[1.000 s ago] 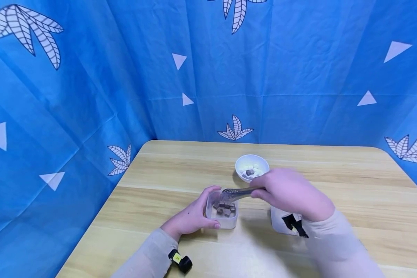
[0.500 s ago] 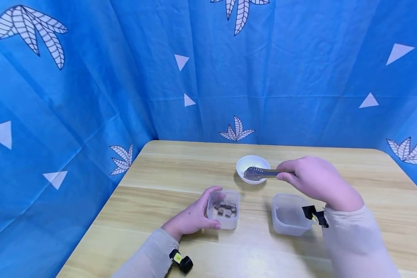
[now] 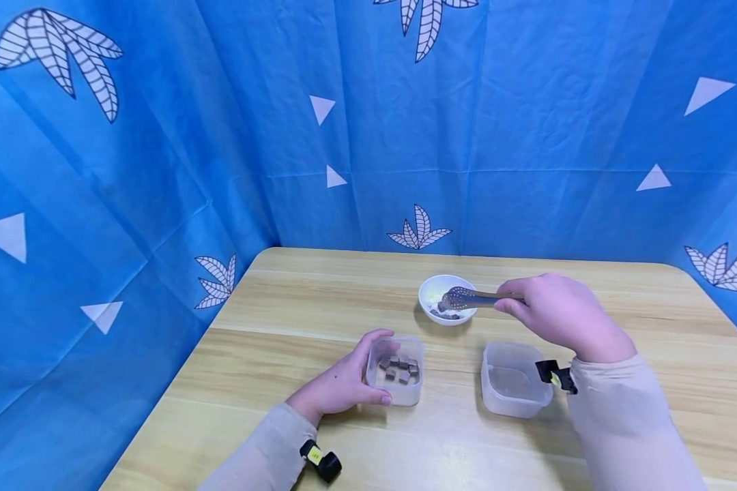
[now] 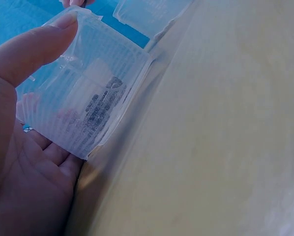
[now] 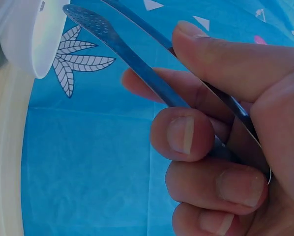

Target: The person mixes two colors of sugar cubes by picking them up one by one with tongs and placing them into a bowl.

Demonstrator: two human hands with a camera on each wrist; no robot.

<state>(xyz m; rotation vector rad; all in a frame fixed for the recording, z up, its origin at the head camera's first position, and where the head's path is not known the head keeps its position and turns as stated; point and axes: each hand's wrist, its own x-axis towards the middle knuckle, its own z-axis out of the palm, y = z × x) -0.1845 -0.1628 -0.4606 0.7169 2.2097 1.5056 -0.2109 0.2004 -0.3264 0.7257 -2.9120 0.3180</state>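
My left hand [image 3: 344,382] grips the side of a clear plastic container [image 3: 410,394], thumb in front and fingers behind. Several small brown cubes [image 3: 403,376] lie on its bottom. Metal tongs [image 3: 482,300] with perforated tips are in my right hand [image 3: 555,317], fingers curled round both arms. The tips hover over a white bowl [image 3: 426,286], which holds white pieces and some dark cubes [image 3: 447,316]. In the right wrist view, the arms of the tongs [image 5: 147,81] stand apart. Whether anything sits between the tips cannot be told.
A second clear plastic container [image 3: 510,406] stands on the wooden table [image 3: 295,293] below my right wrist. A blue patterned curtain [image 3: 368,136] hangs behind the table and along its left. A wrist camera [image 3: 321,460] is strapped to my left forearm.
My right hand has carried the tongs from above the left container to above the bowl, right and back, then shifted slightly right. The left hand keeps its grip on the container.
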